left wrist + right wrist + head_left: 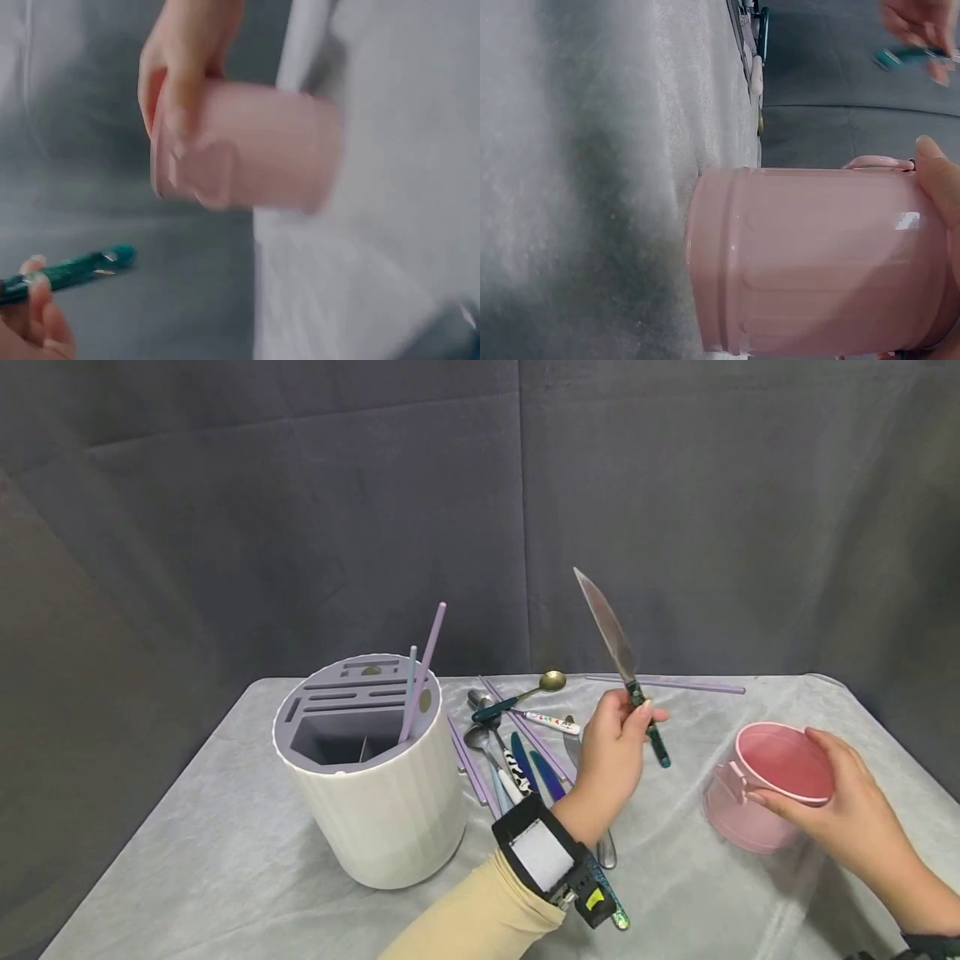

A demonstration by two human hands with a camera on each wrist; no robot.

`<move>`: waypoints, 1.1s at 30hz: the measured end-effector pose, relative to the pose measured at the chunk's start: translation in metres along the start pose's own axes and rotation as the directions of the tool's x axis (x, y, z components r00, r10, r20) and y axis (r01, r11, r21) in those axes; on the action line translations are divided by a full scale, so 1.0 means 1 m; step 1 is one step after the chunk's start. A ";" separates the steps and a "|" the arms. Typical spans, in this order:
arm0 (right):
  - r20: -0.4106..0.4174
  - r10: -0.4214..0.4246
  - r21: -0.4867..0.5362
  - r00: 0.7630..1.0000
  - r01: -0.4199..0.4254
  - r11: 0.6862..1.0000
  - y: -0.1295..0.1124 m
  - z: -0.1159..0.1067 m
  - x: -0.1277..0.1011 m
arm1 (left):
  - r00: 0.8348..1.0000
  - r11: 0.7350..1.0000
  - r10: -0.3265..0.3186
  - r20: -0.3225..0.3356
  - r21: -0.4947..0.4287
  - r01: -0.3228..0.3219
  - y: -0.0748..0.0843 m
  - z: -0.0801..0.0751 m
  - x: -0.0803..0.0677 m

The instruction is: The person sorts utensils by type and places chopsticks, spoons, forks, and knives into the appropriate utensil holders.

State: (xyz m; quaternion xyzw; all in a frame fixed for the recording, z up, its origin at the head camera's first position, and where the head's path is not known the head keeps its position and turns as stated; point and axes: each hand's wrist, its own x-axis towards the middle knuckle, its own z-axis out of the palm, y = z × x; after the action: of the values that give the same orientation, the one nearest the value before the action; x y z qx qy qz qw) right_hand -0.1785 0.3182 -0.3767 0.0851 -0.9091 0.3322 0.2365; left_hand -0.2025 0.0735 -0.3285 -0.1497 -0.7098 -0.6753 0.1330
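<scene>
Two objects in hand. Knife (628,670) is in the left hand (611,742), pinched between thumb and fingers around the upper part of its handle, just below the blade. The butt sticks out past the grip. Pail (748,828) is in the right hand (855,812): thumb on the near side of the rim, fingers wrapped over the right side. Neither hand is spread.

Key relation, as judged: knife to pail. Knife is raised above the cloth (187,868), left of the pail and apart from it. Long axis is steep and slanted: tip up and left, away from the pail; butt down and right, toward it. Pail's mouth faces up, leaning slightly right in the head view. Cannot tell whether its base touches the cloth. Left hand controls the knife; right hand is the nearer one to the pail.

Elsewhere: holder (382,835) upright at left, a purple stick (425,668) and a blue stick (410,681) leaning in its slots. Loose cutlery (517,768) lies between holder and left hand, partly hidden by the wrist. Gold spoon (552,681) lies toward the far edge. Left wrist view blurred around the pail.
</scene>
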 end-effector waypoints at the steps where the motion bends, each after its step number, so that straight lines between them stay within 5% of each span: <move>1: -0.003 0.000 -0.003 1.000 0.000 1.000 0.000 0.000 0.000 | 0.999 0.997 0.042 0.013 -0.061 -0.041 0.004 0.005 0.001; 5: 0.007 0.015 -0.004 1.000 -0.015 1.000 0.000 0.001 -0.001 | 0.981 0.965 0.181 0.066 -0.203 -0.164 0.016 0.027 0.003; 8: 0.018 0.020 -0.002 1.000 -0.020 1.000 -0.002 0.002 0.001 | 0.967 0.964 0.226 0.115 -0.169 -0.205 0.019 0.040 0.003; 12: 0.015 0.002 0.003 1.000 -0.002 1.000 -0.002 0.003 0.003 | 0.954 0.965 0.253 0.163 0.033 -0.262 0.013 0.055 0.000; 17: 0.019 -0.006 -0.002 1.000 0.006 1.000 -0.001 0.004 0.001 | 0.933 0.870 0.318 0.171 0.338 -0.358 -0.001 0.066 -0.005; 20: 0.015 -0.013 -0.007 1.000 0.013 1.000 0.000 0.003 0.001 | 0.934 0.820 0.313 0.173 0.446 -0.357 -0.008 0.068 -0.008; 26: 0.018 -0.003 -0.024 1.000 0.003 1.000 0.001 0.001 -0.002 | 0.952 0.777 0.219 0.215 0.552 -0.303 -0.013 0.073 -0.012; 33: 0.023 0.003 -0.039 1.000 -0.002 0.999 0.000 -0.001 -0.003 | 0.964 0.683 0.169 0.203 0.681 -0.263 -0.013 0.082 -0.014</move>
State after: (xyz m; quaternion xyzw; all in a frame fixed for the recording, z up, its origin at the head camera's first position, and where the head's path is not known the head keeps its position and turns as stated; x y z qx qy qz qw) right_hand -0.1754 0.3194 -0.3775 0.0833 -0.9182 0.3137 0.2271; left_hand -0.1938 0.1543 -0.3503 -0.2121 -0.8969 -0.3234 0.2146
